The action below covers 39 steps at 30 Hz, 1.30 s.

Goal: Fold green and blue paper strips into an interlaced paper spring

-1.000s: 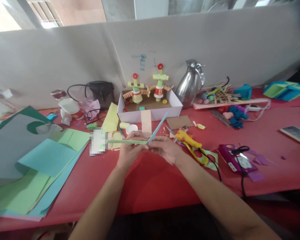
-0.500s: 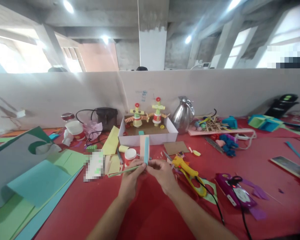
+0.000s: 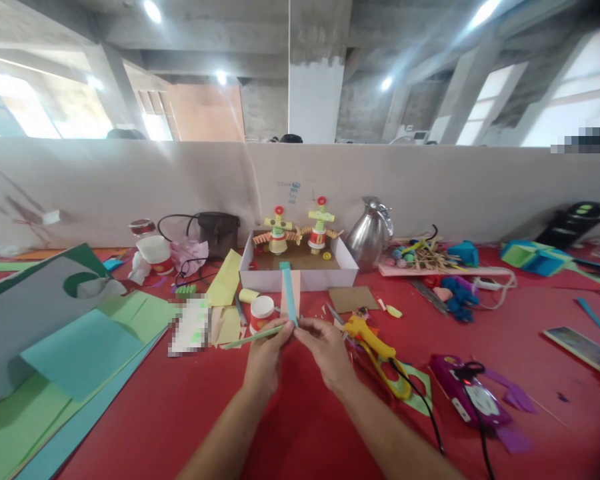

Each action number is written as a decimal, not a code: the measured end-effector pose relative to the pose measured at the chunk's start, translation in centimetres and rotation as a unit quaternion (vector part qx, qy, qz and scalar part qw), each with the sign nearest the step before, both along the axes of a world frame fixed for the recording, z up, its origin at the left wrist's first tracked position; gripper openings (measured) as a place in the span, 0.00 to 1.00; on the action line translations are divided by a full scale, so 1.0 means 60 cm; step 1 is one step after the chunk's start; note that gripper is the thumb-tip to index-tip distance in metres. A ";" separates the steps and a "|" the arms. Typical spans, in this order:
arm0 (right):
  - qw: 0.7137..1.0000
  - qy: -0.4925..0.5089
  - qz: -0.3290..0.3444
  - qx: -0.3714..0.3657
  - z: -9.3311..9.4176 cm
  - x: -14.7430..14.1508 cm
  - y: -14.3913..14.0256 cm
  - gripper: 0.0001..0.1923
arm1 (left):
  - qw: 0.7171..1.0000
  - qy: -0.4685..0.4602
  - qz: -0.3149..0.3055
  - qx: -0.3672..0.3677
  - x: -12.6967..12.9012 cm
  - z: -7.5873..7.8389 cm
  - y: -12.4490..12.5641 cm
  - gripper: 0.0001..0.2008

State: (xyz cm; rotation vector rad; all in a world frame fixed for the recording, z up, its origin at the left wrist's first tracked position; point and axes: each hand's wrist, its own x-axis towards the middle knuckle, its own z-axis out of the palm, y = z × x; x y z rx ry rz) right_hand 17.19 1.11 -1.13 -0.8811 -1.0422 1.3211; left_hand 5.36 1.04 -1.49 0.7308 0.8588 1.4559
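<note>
Both hands meet above the red table, pinching two narrow paper strips where their ends come together. My left hand (image 3: 264, 357) is closed around the end of a green paper strip (image 3: 254, 336), which points out to the left. A blue paper strip (image 3: 289, 293) rises away from me out of the fingertips of my right hand (image 3: 329, 352), leaning slightly left. The join between the strips is mostly hidden by my fingers. Beyond my hands stands a white box (image 3: 320, 280) with two paper-cup figures (image 3: 278, 241) in it. A paper cup (image 3: 263, 313) is just past my left hand.
A yellow glue gun (image 3: 373, 341) with a black cord lies right of my hands, near a purple power strip (image 3: 467, 390). Coloured paper sheets (image 3: 83, 353) cover the left side. A steel jug (image 3: 367, 237) stands behind, beside a tray of craft sticks (image 3: 425, 257).
The blue strip has tipped from nearly upright toward the left. The green strip is seen at a slightly different angle. The view has shifted a little; both hands keep their pinch.
</note>
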 end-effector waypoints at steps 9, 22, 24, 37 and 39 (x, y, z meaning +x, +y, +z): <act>1.000 -0.012 -0.020 -0.019 -0.003 -0.001 0.001 0.11 | 1.000 0.008 -0.021 0.004 -0.015 -0.007 0.004 0.12; 0.999 0.022 0.006 -0.045 -0.003 -0.009 -0.002 0.13 | 1.000 0.002 0.015 -0.012 -0.012 -0.012 0.003 0.12; 0.999 0.025 -0.005 -0.041 -0.008 -0.013 -0.002 0.12 | 0.999 0.011 0.029 -0.008 -0.010 -0.019 0.004 0.13; 0.992 0.074 -0.037 -0.099 -0.016 0.006 0.015 0.10 | 0.995 -0.022 -0.094 -0.006 -0.023 -0.008 0.012 0.14; 0.991 0.075 -0.028 -0.110 -0.017 0.006 0.012 0.11 | 0.995 -0.037 -0.087 -0.040 -0.021 -0.009 0.013 0.12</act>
